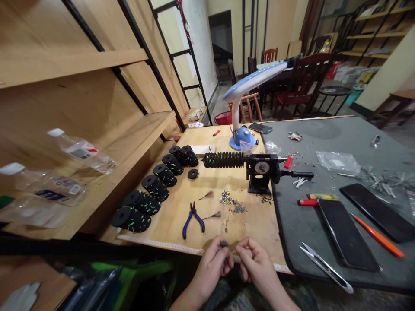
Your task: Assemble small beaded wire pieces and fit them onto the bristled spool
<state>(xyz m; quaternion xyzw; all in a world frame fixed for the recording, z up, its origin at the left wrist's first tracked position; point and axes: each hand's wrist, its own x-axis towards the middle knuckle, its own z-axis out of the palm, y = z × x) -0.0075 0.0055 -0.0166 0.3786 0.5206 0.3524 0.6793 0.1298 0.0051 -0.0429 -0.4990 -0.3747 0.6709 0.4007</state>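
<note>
Our left hand pinches a small grey piece by the counter's near edge; our right hand presses thumb to forefinger, contents too small to tell. Black spools at left already carry green-flecked wraps, as does the roll on the winder; beads lie loose, apparently unused. Pliers and two brushy tufts lie between hands and winder.

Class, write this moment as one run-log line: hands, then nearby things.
left hand: holding small grey item | right hand: curled, contents unclear | pliers: on table, handles spread | beads: loose pile beyond hands
</note>
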